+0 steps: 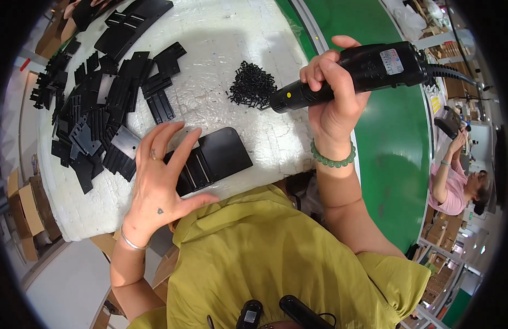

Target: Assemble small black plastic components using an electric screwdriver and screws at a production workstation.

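Observation:
My right hand (336,104) is wrapped round a black electric screwdriver (369,68), its cord running off to the right. The tool's tip reaches the right edge of a pile of small black screws (251,85) on the white table. My left hand (161,175) is spread open over the left end of a flat black plastic part (226,151) near the table's front edge. Its fingers lie toward the far side and its thumb toward the near side; whether they touch the part I cannot tell. Two metal rods show in the part's grooves.
Many black plastic parts (95,109) lie heaped across the left of the white table (210,33). A green surface (394,148) runs along the right. Cardboard boxes (32,211) stand at the left. Another person (462,186) in pink works at far right.

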Demonstrator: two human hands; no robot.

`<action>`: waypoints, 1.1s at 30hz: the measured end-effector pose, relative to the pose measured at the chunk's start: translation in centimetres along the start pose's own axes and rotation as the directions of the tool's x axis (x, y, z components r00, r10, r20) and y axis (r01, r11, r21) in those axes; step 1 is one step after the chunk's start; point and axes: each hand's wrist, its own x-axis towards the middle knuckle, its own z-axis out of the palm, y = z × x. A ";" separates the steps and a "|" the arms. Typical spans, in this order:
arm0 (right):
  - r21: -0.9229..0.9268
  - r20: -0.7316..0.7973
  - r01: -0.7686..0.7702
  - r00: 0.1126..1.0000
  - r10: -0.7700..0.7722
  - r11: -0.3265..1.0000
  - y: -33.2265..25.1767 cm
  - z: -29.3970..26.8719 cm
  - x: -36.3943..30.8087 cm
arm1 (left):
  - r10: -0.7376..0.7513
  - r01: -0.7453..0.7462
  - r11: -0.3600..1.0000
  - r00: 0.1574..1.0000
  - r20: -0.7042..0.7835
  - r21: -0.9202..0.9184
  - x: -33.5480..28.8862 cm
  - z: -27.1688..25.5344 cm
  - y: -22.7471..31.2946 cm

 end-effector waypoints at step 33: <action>0.328 0.404 0.094 0.886 -0.229 0.940 -5.0 1.0 -0.8 | 0.284 -0.372 0.899 0.897 -0.338 -0.231 8.8 4.8 0.2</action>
